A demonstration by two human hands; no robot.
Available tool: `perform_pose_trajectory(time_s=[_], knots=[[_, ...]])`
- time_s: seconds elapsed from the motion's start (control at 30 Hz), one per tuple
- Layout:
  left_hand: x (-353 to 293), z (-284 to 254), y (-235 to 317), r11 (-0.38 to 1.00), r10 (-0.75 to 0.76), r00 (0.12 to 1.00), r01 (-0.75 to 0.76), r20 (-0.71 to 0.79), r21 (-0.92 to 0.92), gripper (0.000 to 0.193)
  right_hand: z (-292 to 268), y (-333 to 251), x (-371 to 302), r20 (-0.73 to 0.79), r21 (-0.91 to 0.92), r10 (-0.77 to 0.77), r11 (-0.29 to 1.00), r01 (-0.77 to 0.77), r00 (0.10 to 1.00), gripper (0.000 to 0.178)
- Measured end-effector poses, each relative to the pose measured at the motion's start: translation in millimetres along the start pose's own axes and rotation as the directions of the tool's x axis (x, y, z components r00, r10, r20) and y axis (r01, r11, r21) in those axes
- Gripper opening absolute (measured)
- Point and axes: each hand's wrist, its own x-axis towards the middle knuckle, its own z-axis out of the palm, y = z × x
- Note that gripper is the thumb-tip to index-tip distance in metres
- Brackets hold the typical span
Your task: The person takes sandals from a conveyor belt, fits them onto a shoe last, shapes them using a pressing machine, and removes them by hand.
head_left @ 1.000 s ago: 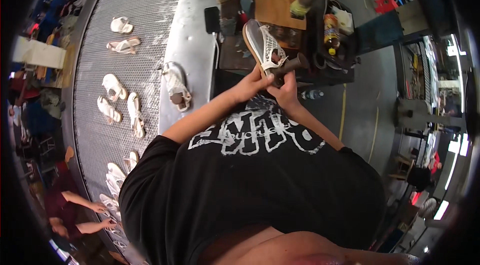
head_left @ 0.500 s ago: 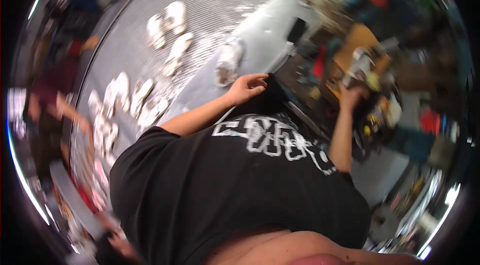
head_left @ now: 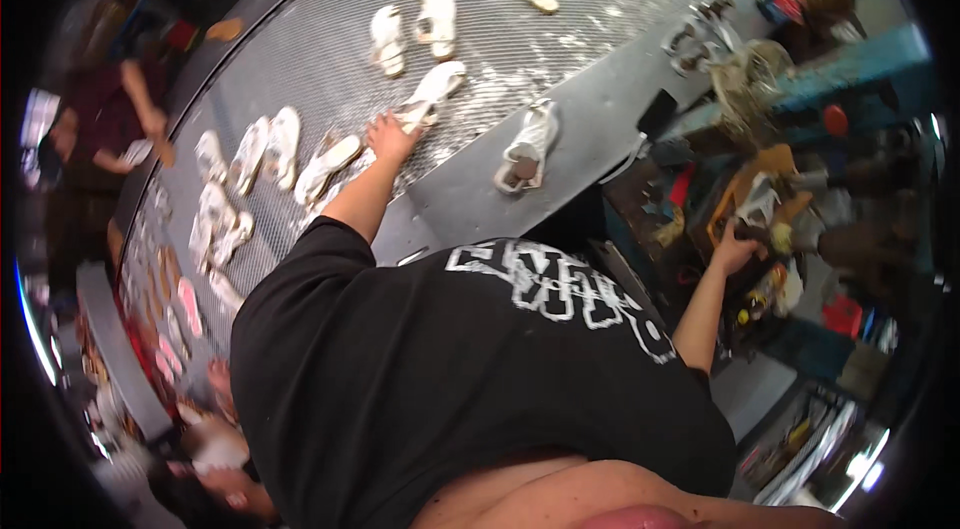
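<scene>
Over a ribbed conveyor belt, my left hand (head_left: 393, 138) reaches forward with its fingers apart, at the near end of a white sandal (head_left: 436, 92) lying on the belt. Whether it bears on the sandal is hard to tell. My right hand (head_left: 738, 249) is at a machine on the right, its fingers curled at the lower end of a white strappy sandal (head_left: 760, 201); part of the grip is hidden. Between my hands, another white sandal (head_left: 527, 147) with a brown part inside lies on the smooth metal ledge (head_left: 460, 207) alongside the belt.
More white sandals (head_left: 283, 147) lie in groups along the belt, with pink soles (head_left: 189, 307) at the lower left. Across the belt a person in a dark red top (head_left: 105, 119) holds a sole; another person (head_left: 215, 474) is close on my lower left. A blue machine beam (head_left: 850, 69) crosses the right.
My left hand has moved from beside the ledge out over the belt to the white sandal. My right hand stays at the machine. The whole view has shifted and is sharper.
</scene>
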Motion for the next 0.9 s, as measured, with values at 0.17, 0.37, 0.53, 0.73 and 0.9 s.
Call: perform_pose_trajectory(time_s=[0.17, 0.37, 0.53, 0.73, 0.9], knots=[[33, -6, 40, 0.976, 0.216, 0.975, -0.214, 0.056, -0.046, 0.063, 20, 32, 4, 0.007, -0.002, -0.024, 1.0, 0.024, 1.0, 0.088], [-11, -10, 70, -0.27, 0.395, 0.783, 0.6, 0.481, -0.753, 0.025, 3, -40, -88, 0.033, 0.145, 0.048, 0.988, -0.053, 0.998, 0.089], [-152, -101, 147, -0.006, 0.832, 0.342, 0.793, 0.437, -0.609, 0.045, -19, -115, -205, 0.166, 0.699, -0.153, 0.715, -0.007, 0.974, 0.066], [-137, -118, 225, -0.039, 0.895, 0.266, 0.845, 0.357, -0.533, 0.034, -63, -205, -236, 0.386, 0.849, -0.465, 0.517, -0.109, 0.797, 0.056], [-106, -100, 261, -0.164, 0.602, 0.698, 0.582, 0.387, -0.796, 0.038, -115, -161, -226, 0.394, 0.885, -0.684, 0.463, -0.051, 0.614, 0.053]])
